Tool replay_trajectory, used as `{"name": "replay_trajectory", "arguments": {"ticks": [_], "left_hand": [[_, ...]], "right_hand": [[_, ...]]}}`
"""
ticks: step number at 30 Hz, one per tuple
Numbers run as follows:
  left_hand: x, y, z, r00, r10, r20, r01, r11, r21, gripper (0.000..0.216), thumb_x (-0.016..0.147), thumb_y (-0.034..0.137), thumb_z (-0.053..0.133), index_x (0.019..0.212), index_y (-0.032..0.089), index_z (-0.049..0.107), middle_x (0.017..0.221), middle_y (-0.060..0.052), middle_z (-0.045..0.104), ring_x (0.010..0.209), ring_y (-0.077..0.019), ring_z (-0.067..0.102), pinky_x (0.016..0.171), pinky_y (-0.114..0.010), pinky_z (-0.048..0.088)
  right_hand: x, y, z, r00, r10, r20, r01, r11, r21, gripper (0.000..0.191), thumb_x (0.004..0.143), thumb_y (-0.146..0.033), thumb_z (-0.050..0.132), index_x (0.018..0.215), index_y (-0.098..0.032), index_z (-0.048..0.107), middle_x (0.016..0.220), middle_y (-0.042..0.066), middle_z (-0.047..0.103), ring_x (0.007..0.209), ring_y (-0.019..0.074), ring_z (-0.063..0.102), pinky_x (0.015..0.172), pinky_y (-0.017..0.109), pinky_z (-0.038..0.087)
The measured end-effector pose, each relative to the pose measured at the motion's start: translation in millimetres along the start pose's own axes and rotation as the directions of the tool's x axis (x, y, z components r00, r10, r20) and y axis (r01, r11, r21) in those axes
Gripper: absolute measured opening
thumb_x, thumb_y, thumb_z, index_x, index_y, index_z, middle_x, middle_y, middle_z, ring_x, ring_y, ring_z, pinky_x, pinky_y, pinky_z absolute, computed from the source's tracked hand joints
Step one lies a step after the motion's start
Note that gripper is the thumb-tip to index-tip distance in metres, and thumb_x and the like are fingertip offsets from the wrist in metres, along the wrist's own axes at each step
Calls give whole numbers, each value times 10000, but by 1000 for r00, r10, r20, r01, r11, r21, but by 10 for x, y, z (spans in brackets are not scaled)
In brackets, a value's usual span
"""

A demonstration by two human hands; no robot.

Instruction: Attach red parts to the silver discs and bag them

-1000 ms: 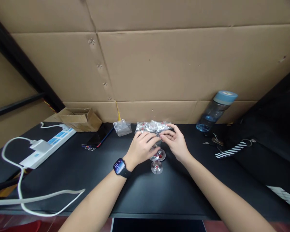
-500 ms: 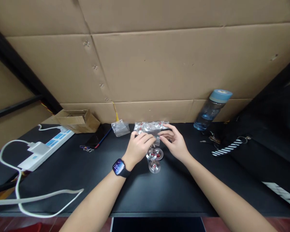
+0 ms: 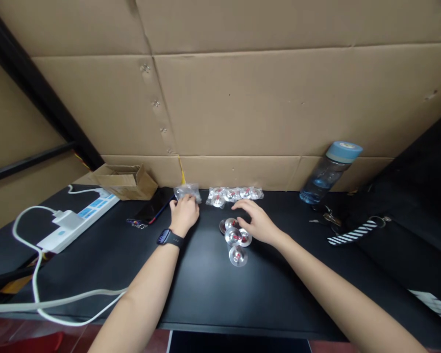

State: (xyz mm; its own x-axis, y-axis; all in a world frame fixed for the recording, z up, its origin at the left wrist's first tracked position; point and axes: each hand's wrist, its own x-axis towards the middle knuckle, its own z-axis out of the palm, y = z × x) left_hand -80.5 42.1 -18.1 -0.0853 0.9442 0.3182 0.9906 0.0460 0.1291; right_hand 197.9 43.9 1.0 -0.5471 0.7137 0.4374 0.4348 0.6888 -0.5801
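My left hand (image 3: 184, 213), with a black smartwatch on its wrist, has its fingers curled onto a small clear plastic bag (image 3: 187, 191) near the back of the black desk (image 3: 206, 289). My right hand (image 3: 255, 221) lies open and palm down, its fingers spread beside a cluster of clear round discs with red centres (image 3: 235, 239). A row of packaged discs in clear wrap (image 3: 234, 194) lies just beyond, against the cardboard wall.
A dark phone with a keychain (image 3: 150, 211), an open cardboard box (image 3: 125, 180) and a white power strip with cable (image 3: 77, 219) lie to the left. A blue-lidded water bottle (image 3: 329, 171), keys and a striped lanyard (image 3: 353, 231) are on the right.
Both hands let go of the wrapped packet, which now lies at the wall. My left hand moved left to the small bag; my right hand dropped beside the loose discs.
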Motion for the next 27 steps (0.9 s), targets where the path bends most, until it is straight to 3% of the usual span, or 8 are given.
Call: {"name": "replay_trajectory", "arguments": {"ticks": [4, 8, 13, 17, 19, 21, 24, 27], "left_hand": [[-49, 80, -58, 1000, 17, -25, -16, 1000, 23, 280, 937, 309, 520, 1128, 203, 695, 1295, -170, 648, 1158, -349, 568, 954, -510, 365], [-115, 145, -163, 993, 73, -93, -74, 997, -9, 285, 934, 269, 523, 1156, 207, 691, 1265, -166, 661, 1202, -357, 535, 960, -514, 372], [-99, 201, -225, 994, 37, -103, -59, 972, -227, 219, 941, 281, 548, 1099, 251, 696, 1185, -111, 710, 1190, -339, 564, 957, -513, 384], [-77, 310, -187, 994, -111, 14, 98, 807, -583, 262, 928, 427, 615, 1138, 273, 639, 1093, -53, 742, 1087, -282, 655, 925, -457, 448], [-103, 382, -188, 996, -90, 2, 68, 741, -668, 347, 895, 494, 663, 1155, 268, 618, 1105, -53, 735, 1086, -269, 662, 942, -440, 462], [-151, 449, -228, 999, -1, -50, -35, 690, -723, 415, 858, 497, 718, 1182, 264, 604, 1154, -63, 719, 1107, -260, 654, 969, -421, 469], [-237, 525, -337, 965, 259, -44, -189, 570, -800, 559, 807, 413, 794, 1293, 270, 557, 1132, -54, 723, 1068, -231, 674, 983, -369, 481], [-305, 583, -408, 893, 449, 12, -264, 547, -794, 666, 781, 323, 825, 1371, 297, 518, 1047, -21, 747, 1018, -226, 699, 997, -368, 467]], "right_hand": [[432, 45, 128, 986, -40, 164, 88, 950, -299, 383, 900, -175, 578, 1267, -252, 655, 1391, 114, 615, 1303, 307, 503, 1049, 505, 354], [835, 39, 294, 958, 11, 285, 126, 880, -458, 381, 869, -349, 685, 1233, -237, 683, 1274, 130, 694, 1192, 336, 545, 993, 504, 309], [971, -27, 379, 978, 64, 197, 43, 867, -497, 174, 888, -221, 590, 979, -183, 733, 988, 117, 769, 993, 285, 637, 947, 458, 297], [797, -122, 282, 998, 57, 18, -51, 964, -261, 203, 883, -213, 586, 993, -194, 755, 877, 65, 774, 841, 220, 677, 888, 377, 381], [645, -176, 179, 997, 72, -41, -74, 996, -56, 194, 875, -217, 594, 966, -202, 764, 817, 37, 765, 738, 190, 673, 772, 321, 444], [475, -224, 41, 986, 124, -115, -114, 989, 95, 170, 874, -246, 609, 919, -208, 769, 786, 29, 761, 672, 183, 660, 672, 301, 472], [226, -270, -205, 957, 226, -181, -161, 935, 315, 185, 882, -324, 645, 940, -202, 770, 857, 47, 772, 735, 204, 690, 671, 310, 523], [28, -293, -411, 970, 238, -53, -196, 890, 412, 210, 877, -372, 684, 922, -193, 785, 890, 57, 757, 781, 208, 701, 703, 321, 558]]}}
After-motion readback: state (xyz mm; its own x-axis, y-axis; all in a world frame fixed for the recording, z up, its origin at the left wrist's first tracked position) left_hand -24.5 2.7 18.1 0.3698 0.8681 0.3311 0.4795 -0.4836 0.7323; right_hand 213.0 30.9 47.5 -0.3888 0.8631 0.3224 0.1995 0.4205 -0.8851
